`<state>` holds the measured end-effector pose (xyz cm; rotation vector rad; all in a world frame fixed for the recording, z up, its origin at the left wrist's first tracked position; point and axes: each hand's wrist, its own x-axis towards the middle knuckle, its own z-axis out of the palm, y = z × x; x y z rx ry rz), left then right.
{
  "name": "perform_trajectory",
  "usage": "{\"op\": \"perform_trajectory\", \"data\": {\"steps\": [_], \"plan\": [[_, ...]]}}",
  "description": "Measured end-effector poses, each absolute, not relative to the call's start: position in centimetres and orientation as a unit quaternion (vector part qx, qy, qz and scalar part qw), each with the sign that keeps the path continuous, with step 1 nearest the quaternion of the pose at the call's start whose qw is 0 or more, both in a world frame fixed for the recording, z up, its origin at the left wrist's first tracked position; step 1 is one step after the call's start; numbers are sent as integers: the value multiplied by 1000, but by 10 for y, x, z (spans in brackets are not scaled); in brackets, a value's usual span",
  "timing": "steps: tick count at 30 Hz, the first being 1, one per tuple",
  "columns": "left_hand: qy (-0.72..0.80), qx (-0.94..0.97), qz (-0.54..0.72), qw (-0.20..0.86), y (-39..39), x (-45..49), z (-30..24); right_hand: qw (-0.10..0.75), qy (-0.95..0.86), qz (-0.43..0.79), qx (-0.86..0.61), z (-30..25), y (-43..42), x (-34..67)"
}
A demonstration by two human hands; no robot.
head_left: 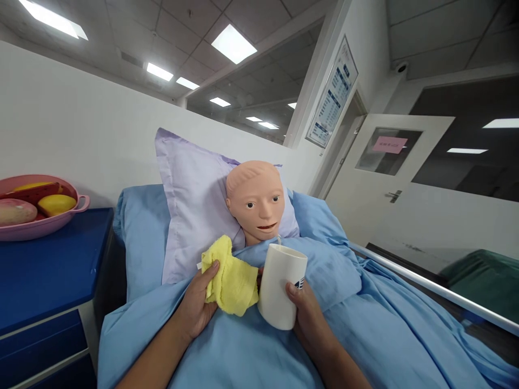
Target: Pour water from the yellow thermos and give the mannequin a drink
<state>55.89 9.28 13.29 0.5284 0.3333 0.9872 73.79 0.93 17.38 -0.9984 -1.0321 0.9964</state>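
A yellow towel [232, 281] is bunched in my left hand [201, 300], thumb on top. My right hand [304, 305] is wrapped round a white mug [279, 286] with a dark blue mark on its side. A thin clear straw [279, 241] sticks out over the mug's rim, close to the chin of a patient manikin [255, 202]. The manikin's head rests on a lilac pillow [190, 200], face toward me, mouth slightly parted. Its body lies under a light blue quilt [336, 270]. Both hands are above the quilt, the towel just left of the mug.
On the left, a blue-topped bedside cabinet [52, 270] bears a pink basin [36, 232] with fruit. A white bed rail [438, 289] runs along the right side. Behind the bed stands a white wall [81, 124]; a door [389, 178] is at the right.
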Motion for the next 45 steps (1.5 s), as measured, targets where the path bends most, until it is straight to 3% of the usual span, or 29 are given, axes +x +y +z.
{"op": "perform_trajectory", "data": {"steps": [45], "plan": [[157,247,467,834,93,559,132,662,-445,412,-440,173,9,735]]}}
